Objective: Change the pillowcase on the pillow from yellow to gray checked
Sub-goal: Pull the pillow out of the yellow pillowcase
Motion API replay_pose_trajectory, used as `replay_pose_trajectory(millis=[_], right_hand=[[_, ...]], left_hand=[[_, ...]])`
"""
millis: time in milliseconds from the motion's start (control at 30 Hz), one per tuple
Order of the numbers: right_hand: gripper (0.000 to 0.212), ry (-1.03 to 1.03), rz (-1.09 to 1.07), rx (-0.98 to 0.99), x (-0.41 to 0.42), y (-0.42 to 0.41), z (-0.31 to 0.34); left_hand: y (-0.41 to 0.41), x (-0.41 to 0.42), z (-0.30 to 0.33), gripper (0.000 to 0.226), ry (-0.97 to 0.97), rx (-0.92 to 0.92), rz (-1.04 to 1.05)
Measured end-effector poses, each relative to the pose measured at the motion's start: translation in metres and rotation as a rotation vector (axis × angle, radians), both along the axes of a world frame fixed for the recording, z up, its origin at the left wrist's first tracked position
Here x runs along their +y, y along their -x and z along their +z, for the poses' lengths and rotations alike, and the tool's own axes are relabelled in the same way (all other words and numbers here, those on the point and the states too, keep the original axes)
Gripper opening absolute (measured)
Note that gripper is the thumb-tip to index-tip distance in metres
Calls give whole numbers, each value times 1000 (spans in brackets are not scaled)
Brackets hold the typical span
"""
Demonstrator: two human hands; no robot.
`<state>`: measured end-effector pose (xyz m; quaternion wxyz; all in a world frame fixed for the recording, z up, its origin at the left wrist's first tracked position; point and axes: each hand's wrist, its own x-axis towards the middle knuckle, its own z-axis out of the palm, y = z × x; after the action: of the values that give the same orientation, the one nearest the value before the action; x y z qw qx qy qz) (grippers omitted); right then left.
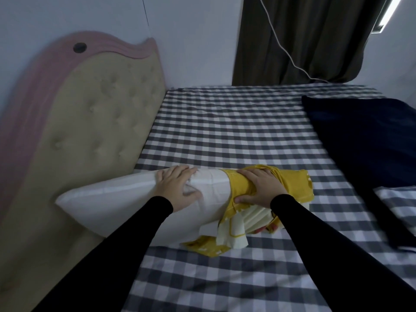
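Note:
A white pillow (126, 199) lies across the bed, its left end against the headboard. The yellow pillowcase (243, 185) is bunched up around the pillow's right end, with pale folds spilling out toward me. My left hand (177, 188) presses flat on the bare white pillow, fingers spread. My right hand (261, 188) grips the bunched yellow fabric. At the right edge lies a gray checked piece of fabric (396, 203), partly under a dark blue cloth; I cannot tell whether it is the pillowcase.
The bed carries a gray checked sheet (225, 131). A beige tufted headboard with pink trim (90, 122) stands at the left. A dark blue blanket (364, 140) covers the right side. A dark curtain (304, 37) and a white cable (281, 41) hang behind.

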<state>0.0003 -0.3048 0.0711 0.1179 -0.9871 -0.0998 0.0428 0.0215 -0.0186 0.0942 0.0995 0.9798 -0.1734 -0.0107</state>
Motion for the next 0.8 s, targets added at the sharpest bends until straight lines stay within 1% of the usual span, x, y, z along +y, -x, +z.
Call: replay_pose_trajectory(millis=[133,200,267,367,433,500,567,600,667,800], right_hand=[[95,19,33,-31,-2,-5,-4],[88,30,67,-82,-5,-6,-9],[87,16,88,-126,-9,-4,-16],[80,0,55,-145,-14,6,-30],[75,8,38,-132,-14,10,-33],[70,39,41,-138,-12,10,-29],[61,90,73,-191,-8,7,-22],[57,112,90,-215,-7,6,-18],[52,129,115,-244,-6,4,-7],[56,124,148,-295,-8,5,15]], left_hand=[[-6,-27,1,105,-101,-2,-22],[-11,-44,1,110,-143,-6,-42],[-14,-58,1,110,-183,-9,-84],[-16,-67,-4,99,-198,14,-106],[-17,-67,-6,88,-173,70,-83],[-17,-66,-3,72,-113,134,-52],[-16,-64,4,51,-73,176,-47],[-16,-62,9,45,-72,184,-42],[-16,-58,19,41,-63,187,-29],[-11,-49,37,38,-37,180,-24]])
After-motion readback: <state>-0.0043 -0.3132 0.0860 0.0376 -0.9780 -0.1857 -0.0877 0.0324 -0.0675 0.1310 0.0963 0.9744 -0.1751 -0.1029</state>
